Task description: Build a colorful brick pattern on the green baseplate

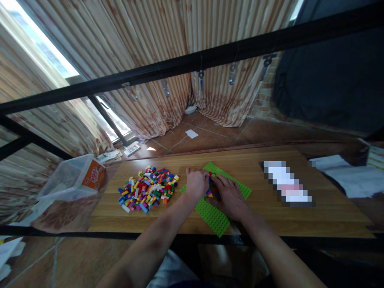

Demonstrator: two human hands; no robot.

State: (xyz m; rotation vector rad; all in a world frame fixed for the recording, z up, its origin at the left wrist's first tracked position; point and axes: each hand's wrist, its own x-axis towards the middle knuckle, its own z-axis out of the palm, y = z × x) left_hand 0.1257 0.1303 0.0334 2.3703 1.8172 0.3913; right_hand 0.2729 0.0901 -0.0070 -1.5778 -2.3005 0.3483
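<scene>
Right hand [229,196]: palm down on the baseplate [214,218]; grip open, fingers laid flat against the brick cluster [211,189].
Left hand [196,183]: grip closed, fingers curled onto the left side of the brick cluster.
Brick cluster: small, multicoloured, between both hands, seated near the middle of the baseplate.
Baseplate: green, studded, lying askew at the near edge of the desk [270,216].
Loose bricks [148,189]: mixed-colour pile just left of the baseplate.
Blurred object [288,184]: on the desk, well to the right.
Plastic box [73,178]: beyond the desk's left end.
</scene>
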